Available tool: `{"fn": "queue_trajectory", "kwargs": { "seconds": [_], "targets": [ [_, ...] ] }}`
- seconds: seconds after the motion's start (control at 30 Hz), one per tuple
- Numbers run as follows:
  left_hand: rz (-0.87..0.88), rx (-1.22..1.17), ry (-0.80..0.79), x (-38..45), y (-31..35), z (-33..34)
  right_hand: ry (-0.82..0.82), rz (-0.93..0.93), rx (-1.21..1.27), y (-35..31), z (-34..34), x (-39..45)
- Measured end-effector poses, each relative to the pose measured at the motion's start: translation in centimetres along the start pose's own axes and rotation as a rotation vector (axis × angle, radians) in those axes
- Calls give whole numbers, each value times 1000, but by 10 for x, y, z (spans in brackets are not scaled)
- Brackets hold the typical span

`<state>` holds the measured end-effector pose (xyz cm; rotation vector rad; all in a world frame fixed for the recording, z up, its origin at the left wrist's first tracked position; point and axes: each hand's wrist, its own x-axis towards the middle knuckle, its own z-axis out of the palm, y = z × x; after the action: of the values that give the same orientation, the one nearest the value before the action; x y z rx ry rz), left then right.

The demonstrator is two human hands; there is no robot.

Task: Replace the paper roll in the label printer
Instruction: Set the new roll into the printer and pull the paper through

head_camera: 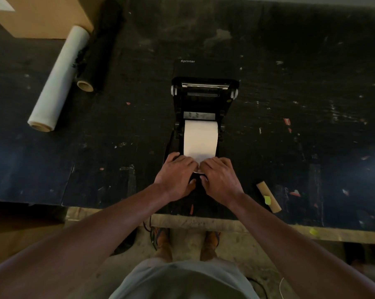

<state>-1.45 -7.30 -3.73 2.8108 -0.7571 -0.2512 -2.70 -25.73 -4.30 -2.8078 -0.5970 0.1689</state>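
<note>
Both my left hand [176, 176] and right hand [220, 178] pinch the paper roll [200, 138] leading edge at the label printer [203, 100] near end. Uneven pull risks skewed feed.

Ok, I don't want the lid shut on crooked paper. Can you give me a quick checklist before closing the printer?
1. Lid fully open and clear of the hands: ok, the lid is tipped back.
2. New paper roll seated in the bay of the label printer: ok, it sits between the side guides.
3. Paper pulled forward to the front edge: ok, the left hand and right hand are both on its leading end.
4. Paper lying straight across the exit: cannot tell, the hands cover it.
5. Old core out of the printer: ok, an empty cardboard core lies on the table, right of the printer.
</note>
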Motion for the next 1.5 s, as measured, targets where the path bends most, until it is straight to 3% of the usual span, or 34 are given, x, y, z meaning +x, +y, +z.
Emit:
{"fn": "queue_trajectory", "kwargs": {
  "seconds": [0.27,0.5,0.93,1.13,1.37,1.43,1.5],
  "targets": [
    [7,-74,46,-12,-5,2,14,-43,53,2,-7,-2],
    [-16,-181,187,-30,-3,6,47,-74,152,-3,-4,-23],
    [39,-299,184,-71,8,17,12,-15,230,-9,3,-77],
    [-159,-497,183,-65,-4,-6,70,90,410,4,-36,-51],
    [-397,-729,511,32,-53,-100,423,394,596,50,-143,69],
    [-452,-734,546,69,-63,-126,432,462,636,55,-167,106],
    [-506,-781,472,99,-66,-146,374,505,678,56,-180,131]
  ]
}}
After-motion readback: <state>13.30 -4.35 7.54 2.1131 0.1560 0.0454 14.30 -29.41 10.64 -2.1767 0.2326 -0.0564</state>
